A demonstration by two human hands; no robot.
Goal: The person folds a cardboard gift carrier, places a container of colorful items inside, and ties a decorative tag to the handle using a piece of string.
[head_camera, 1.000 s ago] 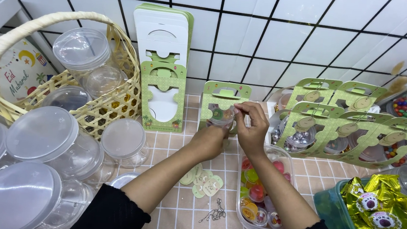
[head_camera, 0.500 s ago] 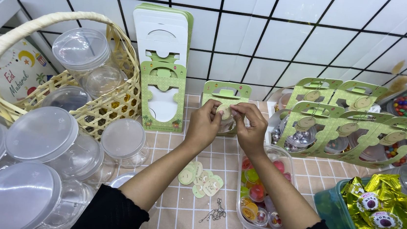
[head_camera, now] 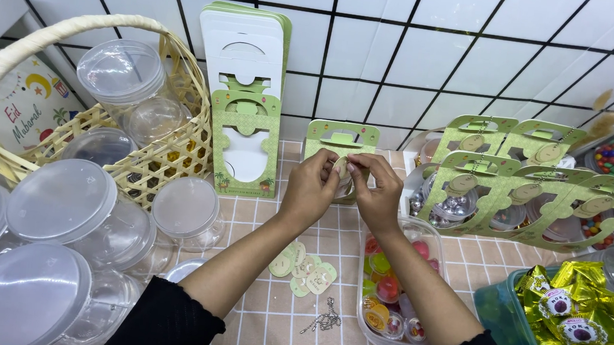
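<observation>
Since a moment ago the left hand (head_camera: 311,189) has risen from the worktop (head_camera: 258,220) to meet the right hand (head_camera: 378,193), and both now pinch 1 small round tag (head_camera: 340,166) against the green card sleeve (head_camera: 341,135) standing at the tiled wall, so the fastening looks under way. Just below that sleeve, the clear tray (head_camera: 394,291) holds colourful wrapped sweets, with loose tags (head_camera: 302,265) and a small chain (head_camera: 322,319) beside it; left of the sleeve, a wicker basket (head_camera: 153,159) holds lidded clear jars (head_camera: 119,75).
</observation>
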